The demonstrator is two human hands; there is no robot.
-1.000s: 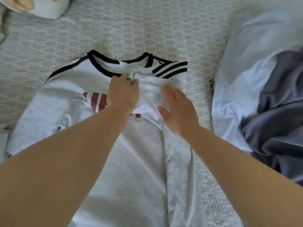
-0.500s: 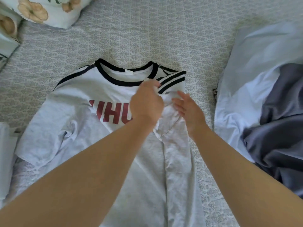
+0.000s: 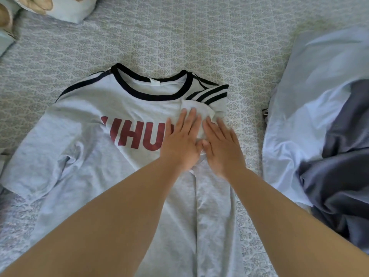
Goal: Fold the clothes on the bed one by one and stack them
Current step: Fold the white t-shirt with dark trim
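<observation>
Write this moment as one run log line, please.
step: fold t-shirt | left hand, right hand: flat, pressing folded sleeve | other sleeve: unfolded

The left hand [image 3: 180, 144] hides the end of the T-shirt [image 3: 95, 124] lettering.

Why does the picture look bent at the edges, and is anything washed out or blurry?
Head view: wide-angle lens stretches the forearms; the pale blue sheet looks overexposed in daylight; the grey T-shirt and both flat hands, left hand and right hand, stay fairly sharp.

1 T-shirt [image 3: 83, 124], 2 hands [image 3: 180, 144] [image 3: 221, 148], 1 pillow [image 3: 65, 7]
</observation>
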